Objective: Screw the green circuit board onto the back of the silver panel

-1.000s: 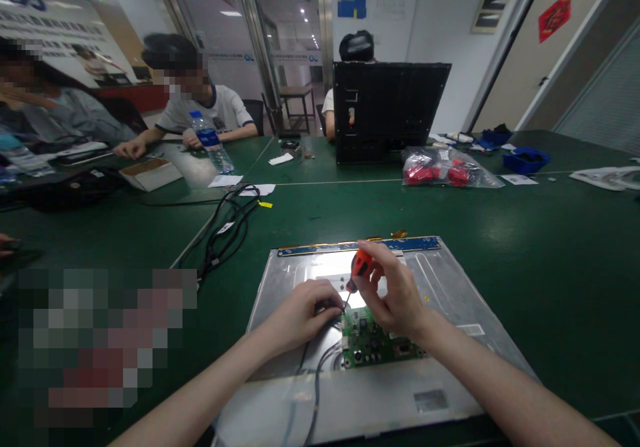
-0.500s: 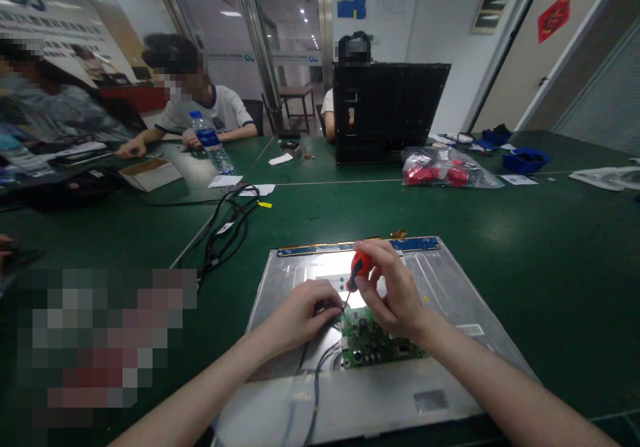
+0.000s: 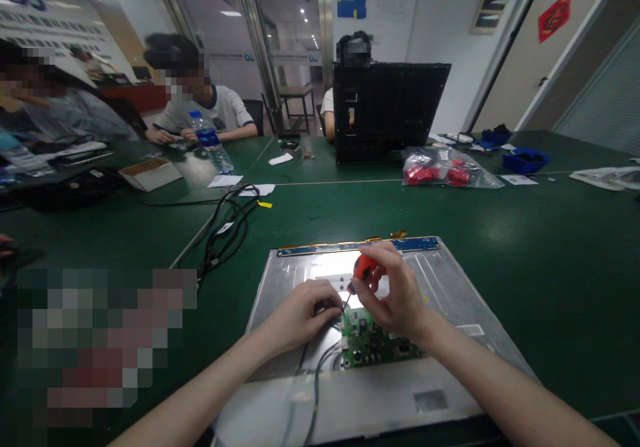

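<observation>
A: What has just changed?

B: The screwdriver (image 3: 363,267) — its handle has rolled a little and leans further toward the right, with the right hand (image 3: 397,290) shifting slightly along with it. The tip stays at the near-left work spot, the upper-left corner of the green circuit board (image 3: 367,340), so I judge the turning goes on at that same point.

A: And the hands?

B: The right one grasps the screwdriver's handle in its fingers. The left hand (image 3: 307,310) is curled beside the tip; I cannot tell whether it pinches anything.

A: Where is the board?

B: On the metal panel (image 3: 467,300), which lies flat on the green surface (image 3: 550,253). A dark cable (image 3: 316,393) runs from near the board toward the wearer.

A: What else is around?

B: Coiled black cables (image 3: 240,217) to the left, a water bottle (image 3: 213,143) beyond, a bag of red pieces (image 3: 450,170) in front of a standing black display (image 3: 395,107). A co-worker (image 3: 220,110) sits across — hands now drawn together — and a red sign (image 3: 554,17) hangs on the door.
</observation>
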Available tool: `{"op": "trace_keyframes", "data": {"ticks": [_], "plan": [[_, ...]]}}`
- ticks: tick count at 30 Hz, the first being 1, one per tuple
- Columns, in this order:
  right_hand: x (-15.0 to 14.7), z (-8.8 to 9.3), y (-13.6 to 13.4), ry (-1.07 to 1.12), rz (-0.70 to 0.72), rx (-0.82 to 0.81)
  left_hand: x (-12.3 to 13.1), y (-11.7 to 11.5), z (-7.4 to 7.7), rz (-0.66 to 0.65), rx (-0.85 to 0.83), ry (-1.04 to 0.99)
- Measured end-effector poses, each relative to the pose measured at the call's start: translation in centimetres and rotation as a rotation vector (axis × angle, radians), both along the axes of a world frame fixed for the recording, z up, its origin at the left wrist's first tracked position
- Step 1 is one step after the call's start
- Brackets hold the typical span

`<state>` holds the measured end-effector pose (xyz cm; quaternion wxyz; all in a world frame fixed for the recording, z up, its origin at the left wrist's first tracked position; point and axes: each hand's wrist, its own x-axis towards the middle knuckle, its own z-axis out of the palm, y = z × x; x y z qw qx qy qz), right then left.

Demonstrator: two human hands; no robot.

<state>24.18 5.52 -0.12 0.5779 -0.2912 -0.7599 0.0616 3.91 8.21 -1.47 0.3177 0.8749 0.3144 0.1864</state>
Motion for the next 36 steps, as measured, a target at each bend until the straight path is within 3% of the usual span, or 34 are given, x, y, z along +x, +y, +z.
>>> {"op": "trace_keyframes", "data": {"ticks": [12, 36], "plan": [[0.15, 0.3, -0.36, -0.018, 0.057, -0.076, -0.03, 0.02, -0.1, -0.007, 0.016, 0.008], [0.01, -0.34, 0.16, -0.04, -0.012, -0.035, -0.15, 0.14, -0.58, 0.0, -0.012, -0.02]]}}
